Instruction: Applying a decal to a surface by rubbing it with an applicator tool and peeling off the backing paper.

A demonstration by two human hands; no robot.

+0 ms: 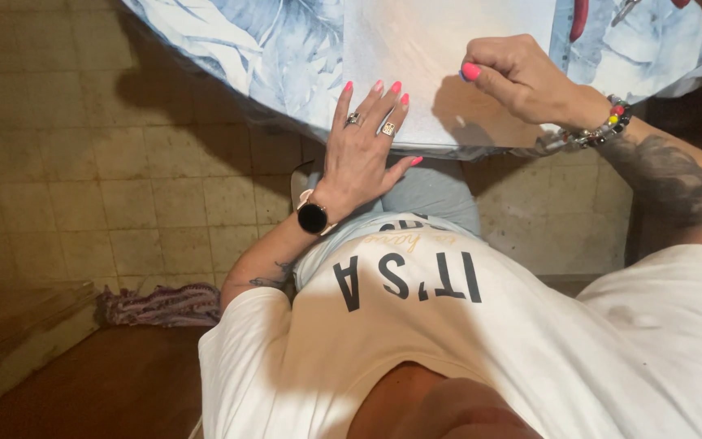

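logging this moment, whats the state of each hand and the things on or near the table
left hand: open, flat on the sheet, fingers spread
right hand: curled shut, pressing on the sheet
white sheet: lying flat at the table edge
tablecloth: draped over the edge
smartwatch: on left wrist, screen dark
bead bracelet: on right wrist

**Two hands at a table edge, seen from above**

The left hand (365,145) is laid flat, fingers spread, on a white sheet (440,73) over a blue leaf-patterned tablecloth (286,57). The right hand (522,77) is curled on the sheet further right. A striped rag (160,305) is seen on the tiled floor (83,179).
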